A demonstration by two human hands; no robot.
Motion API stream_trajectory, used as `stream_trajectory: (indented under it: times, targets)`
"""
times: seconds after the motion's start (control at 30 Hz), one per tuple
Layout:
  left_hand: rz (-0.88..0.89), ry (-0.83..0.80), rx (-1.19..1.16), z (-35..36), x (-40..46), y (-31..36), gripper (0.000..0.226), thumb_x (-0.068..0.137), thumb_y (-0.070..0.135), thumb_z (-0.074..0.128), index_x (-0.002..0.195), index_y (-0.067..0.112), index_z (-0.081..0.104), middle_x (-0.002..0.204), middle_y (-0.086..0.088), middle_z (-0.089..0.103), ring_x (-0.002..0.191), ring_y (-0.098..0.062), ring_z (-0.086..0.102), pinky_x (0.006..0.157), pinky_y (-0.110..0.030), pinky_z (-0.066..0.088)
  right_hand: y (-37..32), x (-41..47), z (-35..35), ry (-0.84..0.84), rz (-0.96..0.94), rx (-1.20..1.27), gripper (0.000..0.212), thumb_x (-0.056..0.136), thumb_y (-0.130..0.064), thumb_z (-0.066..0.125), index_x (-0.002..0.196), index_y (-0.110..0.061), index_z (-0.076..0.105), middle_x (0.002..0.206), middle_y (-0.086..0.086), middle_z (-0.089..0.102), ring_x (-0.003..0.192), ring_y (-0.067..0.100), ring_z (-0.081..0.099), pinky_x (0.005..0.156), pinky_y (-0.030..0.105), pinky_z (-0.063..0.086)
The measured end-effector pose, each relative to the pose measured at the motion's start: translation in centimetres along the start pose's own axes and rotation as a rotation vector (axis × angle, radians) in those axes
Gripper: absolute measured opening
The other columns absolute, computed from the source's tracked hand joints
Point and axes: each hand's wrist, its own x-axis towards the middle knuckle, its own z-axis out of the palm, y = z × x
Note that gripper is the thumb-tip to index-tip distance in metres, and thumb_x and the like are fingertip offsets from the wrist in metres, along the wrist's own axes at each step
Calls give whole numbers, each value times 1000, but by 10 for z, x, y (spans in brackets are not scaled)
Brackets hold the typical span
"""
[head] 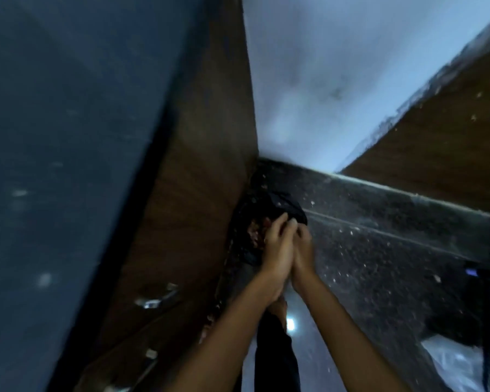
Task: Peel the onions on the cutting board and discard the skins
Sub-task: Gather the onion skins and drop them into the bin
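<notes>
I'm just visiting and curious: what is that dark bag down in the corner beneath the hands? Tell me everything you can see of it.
The black bag looks like thin, crumpled plastic, open at the top. It sits on the floor in the corner where the brown wooden cabinet meets the dark speckled ledge. Reddish-brown scraps, probably onion skins, show inside its mouth. The left hand and right hand, pressed together, hang over its opening; the blur hides whether they touch it.

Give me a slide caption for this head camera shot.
Both hands, left and right, pressed together over a dark bag holding reddish scraps by a wooden cabinet.
</notes>
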Motion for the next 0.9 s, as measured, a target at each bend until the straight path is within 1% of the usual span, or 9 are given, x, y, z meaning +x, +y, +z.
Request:
stream_trajectory:
  times: [0.07,0.1,0.2,0.33,0.47,0.6,0.7,0.8,0.9]
  targets:
    - [114,39,65,-13,-38,19,38,100,26,45,138,21,47,140,-2,49,127,-15,46,109,-29,35,-20,-28,-1,-23,-123,-53,19,99,-22,42,105,-14,58,106,14,64,99,31,60,88,44,49]
    - [138,35,75,-19,-53,29,38,101,26,44,139,23,45,140,0,49,126,-11,46,109,-26,34,-28,-40,-2,-19,-200,-77,17,99,-17,43,96,-15,60,97,12,66,94,31,62,82,40,50]
    - [309,75,102,-53,-106,65,39,101,24,45,140,22,45,142,3,47,127,-4,42,110,-21,30,-74,-90,17,-23,-370,-133,28,95,-3,45,79,-19,60,79,7,66,77,27,62,70,35,47]
    - [544,160,115,-101,-176,105,38,100,24,47,138,20,47,137,8,49,125,3,42,106,-11,29,-119,-159,50,-143,-541,-156,22,94,-9,47,80,-17,62,79,4,68,74,21,63,71,39,50]
    - [687,271,57,-157,-228,116,38,100,31,45,138,28,46,135,13,51,123,6,46,104,-15,36,-141,-218,91,-301,-701,-221,18,91,-23,45,81,-21,60,82,2,68,81,21,65,73,39,52]
    - [734,508,17,-209,-253,95,34,100,30,45,134,32,47,132,17,52,121,9,46,107,-20,37,-134,-258,133,-507,-861,-444,16,95,-14,48,87,-17,62,86,-2,65,83,15,62,76,37,51]
    - [706,740,21,-240,-261,64,41,96,34,42,136,24,50,133,13,53,125,1,46,110,-29,35,-112,-270,160,-624,-977,-662,13,93,-9,50,97,-12,62,95,-2,61,91,14,57,83,29,45]
    - [638,904,13,-259,-267,33,47,96,35,35,140,21,45,142,8,47,131,-1,38,112,-23,27,-88,-270,176,-678,-1059,-851,29,94,-8,47,120,-8,60,124,6,59,121,19,49,100,20,32]
    - [564,974,-60,-271,-269,9,54,96,41,27,144,19,40,147,7,41,135,-1,32,111,-18,21,-72,-267,187,-648,-1121,-1093,45,100,-20,39,143,-10,38,154,8,29,145,20,18,117,31,13]
